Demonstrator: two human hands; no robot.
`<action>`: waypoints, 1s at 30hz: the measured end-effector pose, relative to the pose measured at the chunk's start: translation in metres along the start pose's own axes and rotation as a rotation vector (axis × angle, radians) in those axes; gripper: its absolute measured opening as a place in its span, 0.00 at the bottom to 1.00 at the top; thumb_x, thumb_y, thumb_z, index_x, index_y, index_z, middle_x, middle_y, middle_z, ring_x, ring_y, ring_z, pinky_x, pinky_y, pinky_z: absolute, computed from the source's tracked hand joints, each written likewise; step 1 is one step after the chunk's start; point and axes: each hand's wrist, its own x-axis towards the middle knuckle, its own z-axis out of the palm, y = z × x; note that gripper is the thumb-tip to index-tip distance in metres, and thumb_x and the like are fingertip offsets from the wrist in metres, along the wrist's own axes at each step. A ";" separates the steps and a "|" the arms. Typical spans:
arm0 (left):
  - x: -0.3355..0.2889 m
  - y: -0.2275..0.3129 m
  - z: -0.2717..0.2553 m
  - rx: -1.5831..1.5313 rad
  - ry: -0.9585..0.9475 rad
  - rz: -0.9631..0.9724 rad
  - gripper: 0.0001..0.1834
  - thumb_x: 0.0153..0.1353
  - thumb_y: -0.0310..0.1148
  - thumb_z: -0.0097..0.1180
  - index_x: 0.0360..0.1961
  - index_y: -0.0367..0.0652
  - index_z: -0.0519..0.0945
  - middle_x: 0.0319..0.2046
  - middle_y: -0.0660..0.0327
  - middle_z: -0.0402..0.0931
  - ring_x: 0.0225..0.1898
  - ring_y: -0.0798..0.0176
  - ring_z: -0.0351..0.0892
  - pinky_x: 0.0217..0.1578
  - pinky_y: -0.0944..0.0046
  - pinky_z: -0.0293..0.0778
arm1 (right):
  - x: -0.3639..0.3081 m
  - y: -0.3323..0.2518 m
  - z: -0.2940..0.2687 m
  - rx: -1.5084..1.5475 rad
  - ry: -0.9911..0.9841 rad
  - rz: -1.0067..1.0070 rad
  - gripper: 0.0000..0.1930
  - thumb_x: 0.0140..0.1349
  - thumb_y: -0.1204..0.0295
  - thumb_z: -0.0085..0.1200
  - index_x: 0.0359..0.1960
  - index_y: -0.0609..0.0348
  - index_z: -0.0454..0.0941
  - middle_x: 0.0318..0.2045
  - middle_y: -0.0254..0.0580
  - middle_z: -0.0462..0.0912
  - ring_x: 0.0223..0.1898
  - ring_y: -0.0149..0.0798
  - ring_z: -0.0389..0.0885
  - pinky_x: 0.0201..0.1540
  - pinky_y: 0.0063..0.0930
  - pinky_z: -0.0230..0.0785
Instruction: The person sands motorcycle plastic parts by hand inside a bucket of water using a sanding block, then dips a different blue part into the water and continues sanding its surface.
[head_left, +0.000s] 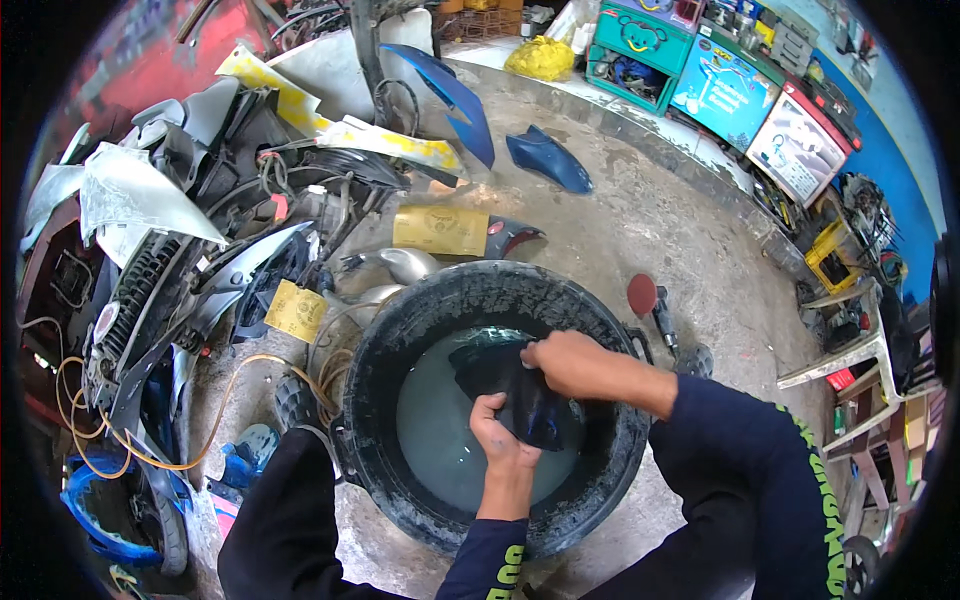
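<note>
The left hand point(503, 432) has a closed grip on a dark, glossy, curved plastic panel point(537, 408), thumb on the face, fingers hidden beneath. The right hand point(573, 364) is bunched at the panel's far edge; whether it pinches that edge or presses something against it, I cannot tell. The panel sits tilted within the mouth of a large, round, black tub point(615, 457), over cloudy greyish water point(428, 432).

Assessment: wet plastic may slip, so the left grip should support the panel close behind the worked spot. Right-hand pressure is best light and even, with the panel low so that drips fall inside the tub.

Surroundings: right of the tub, a red-disc hand tool point(643, 295); beyond it, a yellow paper sheet point(440, 230) and a blue curved fairing point(551, 160); left, a tan hose point(238, 374).
</note>
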 end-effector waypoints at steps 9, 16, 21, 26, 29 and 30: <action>0.001 0.000 -0.005 0.031 -0.022 -0.020 0.25 0.54 0.37 0.47 0.50 0.34 0.78 0.48 0.50 0.81 0.49 0.48 0.81 0.54 0.49 0.77 | 0.008 0.006 0.014 -0.123 -0.044 0.025 0.12 0.51 0.79 0.54 0.39 0.64 0.83 0.33 0.58 0.85 0.39 0.58 0.86 0.42 0.50 0.78; -0.003 -0.008 -0.004 -0.024 0.033 0.035 0.26 0.53 0.37 0.47 0.51 0.32 0.77 0.49 0.49 0.80 0.50 0.46 0.81 0.55 0.47 0.77 | 0.000 0.003 0.010 -0.061 -0.015 -0.041 0.18 0.51 0.80 0.53 0.44 0.60 0.84 0.39 0.56 0.86 0.43 0.56 0.85 0.45 0.50 0.77; -0.008 -0.007 0.002 0.042 0.041 0.040 0.27 0.53 0.39 0.48 0.51 0.32 0.76 0.48 0.47 0.79 0.48 0.46 0.80 0.53 0.48 0.77 | 0.010 0.018 0.011 -0.036 -0.018 0.031 0.11 0.52 0.76 0.56 0.37 0.61 0.86 0.32 0.61 0.85 0.38 0.61 0.85 0.43 0.53 0.77; -0.003 -0.005 -0.005 0.039 0.033 0.039 0.27 0.54 0.38 0.47 0.52 0.31 0.75 0.48 0.47 0.80 0.49 0.46 0.81 0.53 0.48 0.77 | 0.015 0.032 0.007 0.054 -0.044 0.086 0.20 0.53 0.80 0.53 0.48 0.56 0.86 0.38 0.60 0.85 0.44 0.59 0.85 0.49 0.49 0.76; -0.004 -0.003 -0.006 -0.010 0.009 0.033 0.28 0.54 0.36 0.45 0.54 0.31 0.76 0.50 0.48 0.80 0.51 0.46 0.81 0.54 0.48 0.78 | 0.010 0.023 0.012 0.091 0.006 -0.121 0.20 0.53 0.80 0.52 0.48 0.57 0.86 0.39 0.59 0.86 0.44 0.59 0.85 0.48 0.49 0.77; -0.003 -0.006 -0.008 0.028 0.032 0.043 0.28 0.54 0.38 0.45 0.53 0.31 0.76 0.49 0.48 0.80 0.50 0.46 0.81 0.53 0.48 0.78 | 0.008 0.025 0.013 0.094 0.000 -0.119 0.20 0.53 0.80 0.52 0.48 0.57 0.86 0.39 0.59 0.86 0.44 0.59 0.85 0.48 0.49 0.77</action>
